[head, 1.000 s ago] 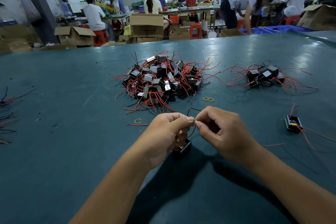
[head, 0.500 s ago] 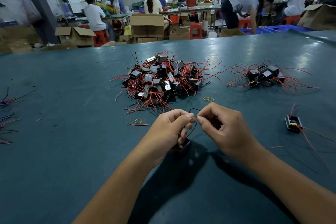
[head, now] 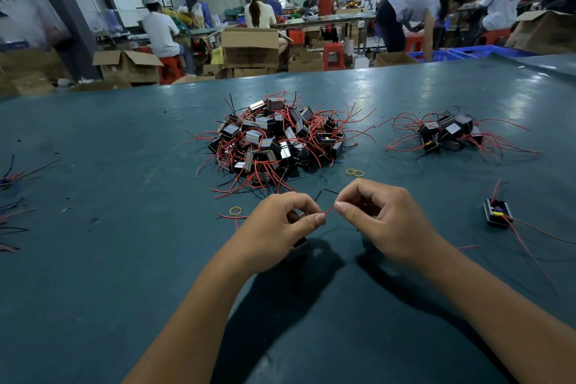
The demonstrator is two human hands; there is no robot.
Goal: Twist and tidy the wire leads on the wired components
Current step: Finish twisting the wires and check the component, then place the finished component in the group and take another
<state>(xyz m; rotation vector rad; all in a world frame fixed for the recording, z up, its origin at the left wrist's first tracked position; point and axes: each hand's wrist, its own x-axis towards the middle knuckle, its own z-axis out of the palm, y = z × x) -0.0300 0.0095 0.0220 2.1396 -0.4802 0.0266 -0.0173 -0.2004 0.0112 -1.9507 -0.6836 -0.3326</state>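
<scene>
Worktop (head: 93, 259): dark teal, filling the lower two thirds of the frame. Left hand (head: 280, 227), centre frame: fingers curled, thumb and forefinger pinching a red wire lead (head: 328, 211) at its nearer end; beneath the palm a small black component (head: 298, 246), mostly hidden, judged to be the body the lead belongs to, kept low near the worktop so the lead can be drawn taut. Right hand (head: 378, 218), just right of centre: fingers curled, thumb and forefinger pinching the same lead at its farther end; short span of red wire stretched between the two pinches, a placement suited to rolling the strands into a twist. Thin black lead ends (head: 327, 190) standing up just above the hands, free. Large heap of components (head: 274, 140), upper centre: black bodies with red and black leads splaying all ways, judged the unworked stock, kept within reach. Smaller cluster (head: 445, 134), upper right: same parts, leads trailing right; whether finished, not determinable. Single component (head: 497, 213), right edge, lying apart with long red leads running toward lower right. Yellow rubber bands (head: 354, 172) between heap and hands, another band (head: 235, 211) left of the left hand, presumably for bundling. Loose wire ends (head: 12, 178) at far left edge. Cardboard boxes, stools and seated workers across the top of the frame.
</scene>
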